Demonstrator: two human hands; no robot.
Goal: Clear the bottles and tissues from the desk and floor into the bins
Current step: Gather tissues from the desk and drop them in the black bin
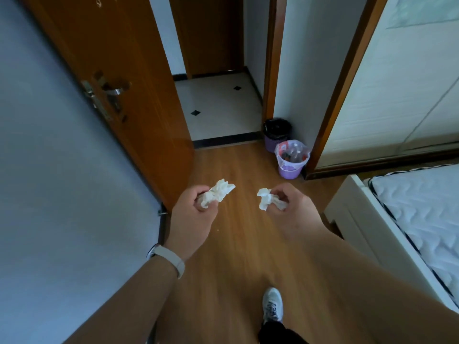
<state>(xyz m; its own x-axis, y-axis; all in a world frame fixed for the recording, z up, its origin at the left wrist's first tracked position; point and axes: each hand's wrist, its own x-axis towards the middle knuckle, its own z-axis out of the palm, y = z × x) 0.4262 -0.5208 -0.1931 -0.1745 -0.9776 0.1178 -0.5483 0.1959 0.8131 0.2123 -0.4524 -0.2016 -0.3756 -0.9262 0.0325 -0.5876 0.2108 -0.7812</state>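
My left hand [192, 217] is shut on a crumpled white tissue [219, 192] that sticks out past my fingers. My right hand [289, 207] grips a second crumpled white tissue [265, 198]. Both hands are held out over the wooden floor. Ahead and to the right, against the wall, stand two purple bins. The nearer bin [291, 161] has a clear liner and holds several plastic bottles. The farther bin [275, 135] has a black liner; its contents are hidden. Both bins are well beyond my hands.
An open brown door [119, 90] stands on the left beside a grey wall. A tiled hallway [216, 105] lies past the threshold. A white bed with a bare mattress [417, 214] fills the right side. My right foot in a white shoe [272, 304] is on the floor.
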